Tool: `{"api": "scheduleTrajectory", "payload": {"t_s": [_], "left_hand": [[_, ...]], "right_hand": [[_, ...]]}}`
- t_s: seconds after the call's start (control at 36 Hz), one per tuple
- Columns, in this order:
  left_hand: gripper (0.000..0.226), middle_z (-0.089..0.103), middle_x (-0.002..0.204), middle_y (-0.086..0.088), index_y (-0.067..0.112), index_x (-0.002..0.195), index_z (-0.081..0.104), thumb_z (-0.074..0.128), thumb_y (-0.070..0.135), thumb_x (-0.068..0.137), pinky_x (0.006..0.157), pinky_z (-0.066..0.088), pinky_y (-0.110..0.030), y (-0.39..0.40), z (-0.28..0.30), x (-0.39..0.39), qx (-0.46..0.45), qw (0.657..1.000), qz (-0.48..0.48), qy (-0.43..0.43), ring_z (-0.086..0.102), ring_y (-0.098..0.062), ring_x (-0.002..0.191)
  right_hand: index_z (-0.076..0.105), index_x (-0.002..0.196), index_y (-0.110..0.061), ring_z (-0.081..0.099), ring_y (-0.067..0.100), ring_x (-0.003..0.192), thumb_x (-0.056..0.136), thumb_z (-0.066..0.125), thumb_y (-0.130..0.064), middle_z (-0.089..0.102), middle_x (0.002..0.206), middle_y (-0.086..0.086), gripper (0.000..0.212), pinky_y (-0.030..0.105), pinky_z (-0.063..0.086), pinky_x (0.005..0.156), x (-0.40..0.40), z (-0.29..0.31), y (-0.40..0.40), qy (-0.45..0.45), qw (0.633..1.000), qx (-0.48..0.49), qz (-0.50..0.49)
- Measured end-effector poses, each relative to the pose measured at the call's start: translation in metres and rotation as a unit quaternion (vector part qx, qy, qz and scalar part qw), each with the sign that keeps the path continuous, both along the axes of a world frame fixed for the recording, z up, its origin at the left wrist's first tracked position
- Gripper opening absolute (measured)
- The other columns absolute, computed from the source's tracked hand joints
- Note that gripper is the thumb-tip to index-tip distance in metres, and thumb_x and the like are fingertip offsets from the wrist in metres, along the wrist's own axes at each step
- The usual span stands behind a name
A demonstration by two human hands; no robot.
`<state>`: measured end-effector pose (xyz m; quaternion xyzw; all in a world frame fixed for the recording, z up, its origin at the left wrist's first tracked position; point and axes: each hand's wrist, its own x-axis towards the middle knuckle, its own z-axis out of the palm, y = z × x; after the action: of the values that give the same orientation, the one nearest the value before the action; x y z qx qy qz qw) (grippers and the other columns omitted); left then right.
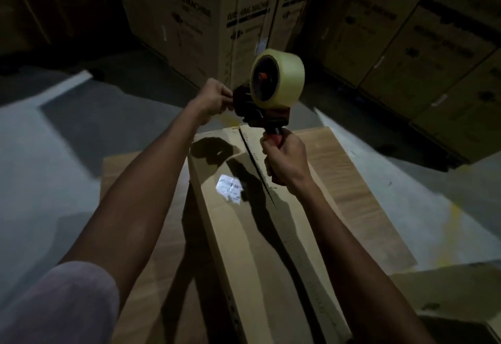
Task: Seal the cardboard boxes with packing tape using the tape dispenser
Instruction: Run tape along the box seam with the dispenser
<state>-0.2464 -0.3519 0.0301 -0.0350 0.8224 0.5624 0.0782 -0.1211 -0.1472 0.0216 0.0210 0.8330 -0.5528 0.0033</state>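
Note:
A long cardboard box [244, 224] lies in front of me, its centre seam [254, 162] open along the far part, a white label [230, 186] stuck to its top. Above the far end I hold up a red and black tape dispenser [260, 110] with a roll of clear tape [276, 78]. My right hand [284, 159] grips the dispenser's handle from below. My left hand [217, 98] pinches at the dispenser's front end, where the tape leaves the roll; the tape end itself is too small to make out.
A flat sheet of cardboard [352, 181] lies under the box on the grey floor [54, 154]. Stacks of large printed cartons [206, 18] stand behind and to the right [420, 53]. Another box corner [447, 289] shows at the lower right.

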Motion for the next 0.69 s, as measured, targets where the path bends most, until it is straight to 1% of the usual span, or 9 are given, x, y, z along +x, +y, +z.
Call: {"api": "scheduleTrajectory", "payload": {"t_s": [0.06,0.14,0.28,0.39,0.42,0.47,0.56,0.64,0.69], "left_hand": [[0.018,0.072,0.080,-0.005,0.012,0.081,0.072,0.064,0.006,0.096,0.050,0.047,-0.015,-0.003,-0.011,-0.004,0.002,0.999,0.041,-0.007,0.066,-0.013,0.071],[0.007,0.074,0.087,-0.004,0.014,0.080,0.075,0.077,0.012,0.087,0.060,0.050,-0.016,-0.014,-0.028,-0.009,-0.009,0.995,0.095,-0.017,0.069,-0.009,0.081],[0.008,0.073,0.088,0.003,0.018,0.083,0.076,0.083,0.022,0.081,0.070,0.052,-0.022,-0.011,-0.042,-0.012,-0.027,0.997,0.068,-0.022,0.066,-0.004,0.084],[0.019,0.072,0.089,0.001,0.009,0.097,0.076,0.082,0.021,0.083,0.062,0.046,-0.016,0.005,-0.044,-0.014,-0.014,0.997,0.071,-0.022,0.062,-0.001,0.078],[0.021,0.072,0.093,0.000,0.009,0.099,0.076,0.082,0.021,0.083,0.064,0.049,-0.018,0.006,-0.045,-0.016,-0.016,0.997,0.070,-0.022,0.064,-0.003,0.083],[0.025,0.073,0.100,-0.005,0.006,0.103,0.075,0.082,0.020,0.084,0.080,0.058,-0.025,0.005,-0.044,-0.021,-0.009,0.996,0.082,-0.016,0.068,-0.010,0.096],[0.030,0.073,0.106,-0.008,0.004,0.106,0.073,0.083,0.019,0.083,0.095,0.058,-0.033,0.001,-0.044,-0.027,-0.021,0.996,0.085,-0.009,0.069,-0.015,0.105],[0.029,0.072,0.110,-0.010,0.005,0.105,0.074,0.083,0.022,0.083,0.098,0.056,-0.039,0.001,-0.048,-0.028,-0.064,0.997,0.053,-0.009,0.068,-0.018,0.109],[0.029,0.074,0.108,-0.011,0.006,0.101,0.076,0.084,0.026,0.082,0.099,0.056,-0.044,0.005,-0.052,-0.027,-0.092,0.994,0.054,-0.004,0.068,-0.021,0.107]], "right_hand": [[0.057,0.087,-0.004,0.055,0.026,0.048,0.093,0.060,-0.029,0.056,0.060,0.008,0.026,0.031,0.041,0.046,-0.002,-0.006,0.002,-0.001,1.000,0.006,0.005],[0.055,0.079,-0.010,0.056,0.026,0.043,0.086,0.060,-0.037,0.057,0.060,0.005,0.028,0.032,0.042,0.042,-0.001,-0.018,0.010,-0.005,1.000,0.007,0.013],[0.057,0.080,-0.021,0.059,0.020,0.042,0.091,0.059,-0.028,0.059,0.055,-0.004,0.014,0.030,0.045,0.040,0.009,-0.038,0.019,0.009,0.998,0.053,0.028],[0.058,0.084,-0.014,0.062,0.019,0.045,0.094,0.058,-0.025,0.063,0.060,0.003,0.014,0.028,0.047,0.041,0.013,-0.046,0.025,0.026,0.997,0.077,0.015],[0.059,0.086,-0.012,0.063,0.020,0.046,0.094,0.058,-0.024,0.064,0.062,0.007,0.015,0.029,0.047,0.042,0.013,-0.048,0.027,0.026,0.997,0.078,0.014],[0.060,0.088,-0.008,0.063,0.021,0.047,0.094,0.058,-0.025,0.065,0.065,0.013,0.018,0.033,0.049,0.043,0.015,-0.051,0.030,0.025,0.996,0.080,0.009],[0.061,0.088,-0.008,0.063,0.021,0.052,0.092,0.058,-0.029,0.066,0.069,0.014,0.022,0.039,0.053,0.049,0.021,-0.056,0.033,0.012,0.997,0.078,0.010],[0.059,0.080,-0.017,0.064,0.022,0.057,0.091,0.057,-0.034,0.063,0.064,0.002,0.021,0.036,0.051,0.053,0.024,-0.062,0.032,0.013,0.995,0.101,-0.004],[0.055,0.075,-0.022,0.063,0.014,0.055,0.089,0.057,-0.033,0.061,0.059,-0.008,0.018,0.030,0.048,0.051,0.023,-0.067,0.030,0.017,0.994,0.111,-0.018]]}}
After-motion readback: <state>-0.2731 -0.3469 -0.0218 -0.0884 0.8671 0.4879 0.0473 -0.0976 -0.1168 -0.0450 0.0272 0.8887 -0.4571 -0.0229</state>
